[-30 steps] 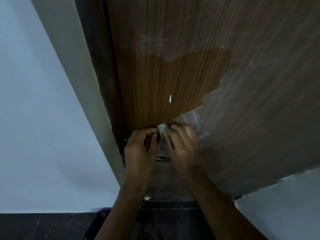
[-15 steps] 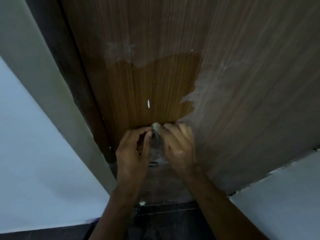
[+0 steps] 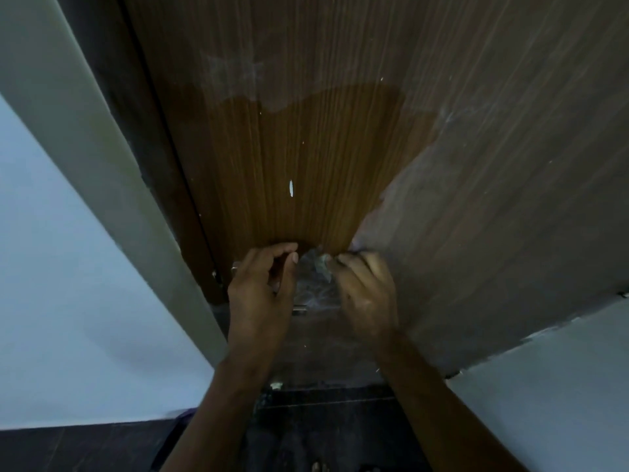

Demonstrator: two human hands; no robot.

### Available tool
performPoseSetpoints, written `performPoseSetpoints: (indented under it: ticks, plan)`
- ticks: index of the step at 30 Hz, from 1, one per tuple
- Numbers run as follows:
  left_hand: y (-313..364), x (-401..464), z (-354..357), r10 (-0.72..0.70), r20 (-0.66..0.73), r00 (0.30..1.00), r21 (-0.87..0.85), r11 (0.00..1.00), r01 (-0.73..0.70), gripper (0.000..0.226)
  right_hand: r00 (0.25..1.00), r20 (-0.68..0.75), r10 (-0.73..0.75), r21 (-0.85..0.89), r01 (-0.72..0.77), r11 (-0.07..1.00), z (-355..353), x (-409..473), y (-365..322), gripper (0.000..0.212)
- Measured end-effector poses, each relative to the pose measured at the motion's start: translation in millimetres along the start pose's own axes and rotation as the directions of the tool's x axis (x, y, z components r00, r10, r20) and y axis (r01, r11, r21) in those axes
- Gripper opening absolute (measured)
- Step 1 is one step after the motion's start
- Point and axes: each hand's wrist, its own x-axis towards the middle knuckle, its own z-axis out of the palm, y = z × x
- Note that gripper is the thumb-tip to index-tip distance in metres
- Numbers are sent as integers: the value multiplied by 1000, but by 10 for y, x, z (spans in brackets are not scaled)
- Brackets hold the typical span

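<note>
Low against the wooden door, my right hand curls its fingers round the crumpled clear film, my left hand half curled just beside it (grip unclear), with the door frame and pale wall on my left.

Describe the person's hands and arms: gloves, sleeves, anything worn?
No gloves on the left hand or the right hand. Both forearms are bare as far as the view shows: no sleeve, watch or band. A small shiny bit beside the left hand may be a ring or door hardware; I cannot tell.
</note>
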Motion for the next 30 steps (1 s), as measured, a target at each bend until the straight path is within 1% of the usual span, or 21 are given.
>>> performPoseSetpoints:
  ticks: [1,2,3,5,6,7,8,10,13,14,15,16,17,20,21,22,24,26,28,29,30]
  plan:
    - [-16,-24,5,-17,10,1000,1,1000,17,20,999,7,-33,-14,33,999,-2,-48,13,31]
    - [-25,-41,8,-33,17,999,3,999,33,20,999,-20,-36,-9,36,999,-25,-27,30,40]
    - [-29,-55,15,-44,24,999,7,999,44,20,998,-67,-10,-1,10,1000,-66,51,44,42]
    - [-30,-78,46,-46,36,998,4,999,45,19,973,-231,29,-24,-35,999,-202,310,131,26]
    - [-25,-92,69,-48,39,998,-5,999,49,19,945,-324,47,-27,-59,998,-278,456,194,17]
    - [-21,-98,88,-49,41,998,-10,999,50,18,914,-402,46,-23,-61,998,-337,574,246,12]
    - [-8,-106,115,-48,47,998,-10,999,48,19,896,-442,40,-15,-52,999,-372,633,274,10]
    - [18,-122,170,-33,65,997,8,999,33,22,916,-400,30,-17,-41,999,-339,532,292,9]
    - [95,-125,258,-1,85,996,27,1000,-2,25,987,-159,26,-44,-34,998,-185,43,331,11]
    - [124,-120,288,13,92,996,21,1000,-15,24,995,-95,23,-54,-29,998,-160,-84,354,11]
    - [153,-112,315,24,102,995,10,1000,-26,23,997,-68,23,-57,-27,998,-160,-148,379,10]
    - [179,-107,340,30,113,993,4,1000,-30,23,996,-82,25,-51,-29,998,-182,-148,401,9]
    - [198,-97,357,32,121,992,6,999,-33,23,991,-133,30,-46,-36,998,-217,-92,426,10]
    - [223,-57,398,50,113,992,18,998,-52,20,936,-348,52,-26,-65,998,-377,252,543,11]
    - [218,-48,412,56,109,992,24,998,-59,19,921,-384,57,-13,-68,998,-407,330,572,11]
    - [206,-41,426,59,106,993,36,997,-63,18,921,-385,67,0,-73,997,-392,342,584,11]
    - [175,-44,449,47,100,994,60,997,-53,18,955,-292,51,-6,-56,998,-274,151,560,12]
    - [136,-77,450,39,91,995,74,996,-46,17,993,-116,-6,-19,4,1000,-102,-186,519,13]
    - [94,-127,443,51,97,994,81,995,-59,18,1000,3,-9,-29,10,1000,-25,-415,515,8]
    - [77,-154,435,46,106,993,83,995,-55,19,1000,-2,16,-31,-16,999,-30,-448,528,7]
    - [66,-176,423,31,116,993,86,995,-41,19,998,-51,43,-27,-44,999,-52,-423,541,9]
